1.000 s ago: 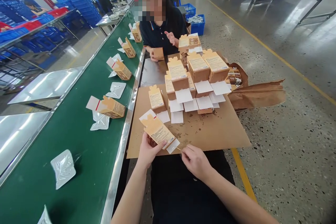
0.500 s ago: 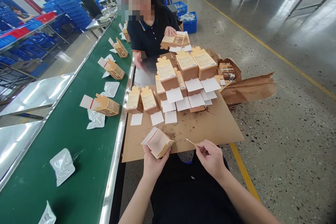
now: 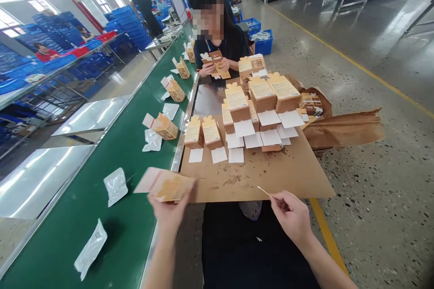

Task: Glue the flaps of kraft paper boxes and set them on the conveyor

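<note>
My left hand [image 3: 169, 210] is closed around a small brown carton [image 3: 174, 188] with its white flap open to the left. Motion blurs this carton, which hangs over the metal rail between the green conveyor belt [image 3: 139, 216] and the cardboard sheet [image 3: 291, 176]. My right hand [image 3: 291, 214] pinches a cotton swab [image 3: 263, 190], its white tip pointing left over the cardboard's near edge. Several open cartons [image 3: 237, 101] are stacked on the sheet, white flaps hanging toward me. Two more cartons [image 3: 212, 133] lie at the left of the stack.
On the belt lie open cartons [image 3: 166, 126] and clear plastic pouches [image 3: 115, 186]. Across the cardboard a co-worker [image 3: 217, 45] holds a flat carton in both hands. Crumpled brown paper [image 3: 346, 128] sticks out at the right. Blue crates [image 3: 263, 43] stand on the floor behind.
My left hand has carried the carton left, from the cardboard's near edge to the belt's rail. My right hand still holds the swab. The co-worker now holds a flat carton, and the view has shifted.
</note>
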### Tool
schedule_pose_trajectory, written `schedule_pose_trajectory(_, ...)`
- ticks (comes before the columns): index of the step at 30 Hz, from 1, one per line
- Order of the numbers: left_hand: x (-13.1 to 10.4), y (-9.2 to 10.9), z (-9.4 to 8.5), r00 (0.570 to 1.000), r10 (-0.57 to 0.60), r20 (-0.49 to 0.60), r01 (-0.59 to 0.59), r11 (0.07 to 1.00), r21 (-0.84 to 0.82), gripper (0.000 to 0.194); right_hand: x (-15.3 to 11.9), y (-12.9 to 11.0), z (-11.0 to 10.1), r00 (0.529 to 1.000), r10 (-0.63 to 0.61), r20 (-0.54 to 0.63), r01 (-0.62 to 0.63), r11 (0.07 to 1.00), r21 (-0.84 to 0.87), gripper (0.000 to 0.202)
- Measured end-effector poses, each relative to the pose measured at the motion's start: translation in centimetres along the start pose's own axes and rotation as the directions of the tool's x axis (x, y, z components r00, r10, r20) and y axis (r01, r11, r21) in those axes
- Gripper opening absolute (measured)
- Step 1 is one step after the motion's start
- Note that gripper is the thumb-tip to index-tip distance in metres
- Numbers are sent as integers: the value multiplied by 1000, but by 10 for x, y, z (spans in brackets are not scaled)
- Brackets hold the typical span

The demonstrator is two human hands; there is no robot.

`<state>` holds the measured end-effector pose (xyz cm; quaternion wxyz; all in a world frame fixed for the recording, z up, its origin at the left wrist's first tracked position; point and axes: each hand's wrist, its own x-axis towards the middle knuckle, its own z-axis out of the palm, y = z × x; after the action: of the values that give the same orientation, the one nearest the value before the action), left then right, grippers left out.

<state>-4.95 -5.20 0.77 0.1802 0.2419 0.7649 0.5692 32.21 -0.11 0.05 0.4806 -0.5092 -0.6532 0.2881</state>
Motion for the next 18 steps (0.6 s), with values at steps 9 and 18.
schedule_pose_trajectory(9,81,2,-96,981,-41,-189,81,974,210,116,23,2,-8,1000,7,6,-7,1000,6,39)
schedule_pose_trajectory(18,61,12,-10,910,394,-132,-385,919,84,57,24,3,-20,999,26,-36,-28,999,-42,47)
